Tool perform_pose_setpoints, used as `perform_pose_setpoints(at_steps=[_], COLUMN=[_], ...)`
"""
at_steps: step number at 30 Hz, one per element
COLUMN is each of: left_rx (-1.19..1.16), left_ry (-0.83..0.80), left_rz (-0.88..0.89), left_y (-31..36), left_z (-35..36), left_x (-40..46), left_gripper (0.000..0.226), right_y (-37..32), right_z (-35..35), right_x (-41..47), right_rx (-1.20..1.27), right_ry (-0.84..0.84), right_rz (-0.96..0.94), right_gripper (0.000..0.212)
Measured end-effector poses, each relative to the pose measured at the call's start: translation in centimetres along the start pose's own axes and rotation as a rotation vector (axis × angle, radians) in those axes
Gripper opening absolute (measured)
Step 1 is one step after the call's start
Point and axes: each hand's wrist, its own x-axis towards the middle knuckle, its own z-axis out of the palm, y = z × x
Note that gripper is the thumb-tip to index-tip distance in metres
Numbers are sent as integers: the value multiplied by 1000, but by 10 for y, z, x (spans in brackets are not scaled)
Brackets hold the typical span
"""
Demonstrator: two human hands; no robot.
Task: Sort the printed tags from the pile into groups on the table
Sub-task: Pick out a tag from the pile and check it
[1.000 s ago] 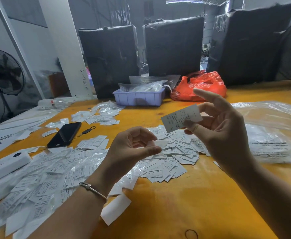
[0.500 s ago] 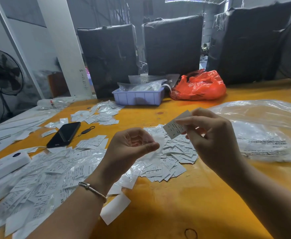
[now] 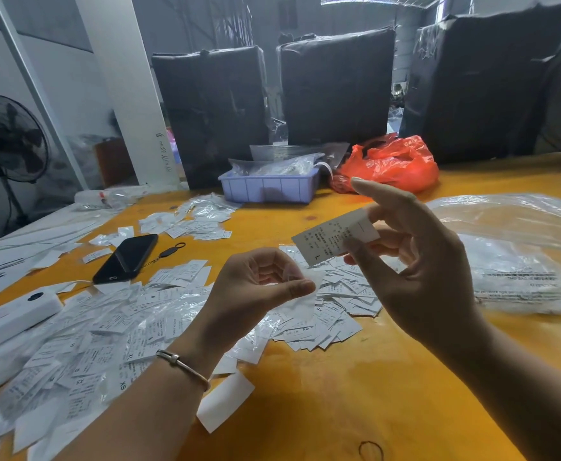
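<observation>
My right hand (image 3: 415,261) holds up a white printed tag (image 3: 330,237) marked L, pinched between thumb and fingers, with the index finger raised straight. My left hand (image 3: 255,287) is curled and pinches a small clear plastic sleeve (image 3: 302,294) between thumb and forefinger, just below the tag. Under both hands lies a group of bare tags (image 3: 332,311) on the orange table (image 3: 355,394). A wide pile of tags in clear sleeves (image 3: 83,344) covers the table's left side. Another small group of tags (image 3: 192,221) lies farther back.
A black phone (image 3: 126,257) and a white device (image 3: 9,317) lie at the left. A purple tray (image 3: 269,188) and a red plastic bag (image 3: 392,164) stand at the back, with black wrapped bales behind. A big clear plastic bag (image 3: 521,254) fills the right. A fan (image 3: 6,138) stands far left.
My right hand lowered the tag toward my left hand, then lifted it again with the index finger stretched out. A clear sleeve now shows in my left hand's pinch.
</observation>
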Motion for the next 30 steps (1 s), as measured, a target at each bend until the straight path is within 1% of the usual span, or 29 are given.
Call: perform_pose_setpoints(at_steps=[6,11,13,17,20,22,27,30], left_rx=[29,-8,-7,-1,19,34,35,13], left_ry=[-15,-16,-17,-19,-45,-59,-85,-81], left_rz=[-27,-38,-54,-84,-96,-108,-131,-121], left_y=[-2,-3,-3,-6,-5,-5,-5,-3], left_z=[1,0,0,-1,0,1,1,1], left_x=[1,1,2,2,1,1,1,1], left_gripper=[22,11,11,31,26,28,20,19], right_y=[3,7,8,8,7,7,9,11], right_z=[1,1,1,1,2,2,-1,-2], right_x=[-1,-1,-2,-3,-3,-2,-2,-1], right_rx=[39,12,4,-38,-61,-73,-2,25], right_ry=[-65,-87,-95,-130,-160,-177,-175,-185], right_rz=[34,51,41,26,52,69,166,216], right_gripper=[52,52,53,54,55,55,63,68])
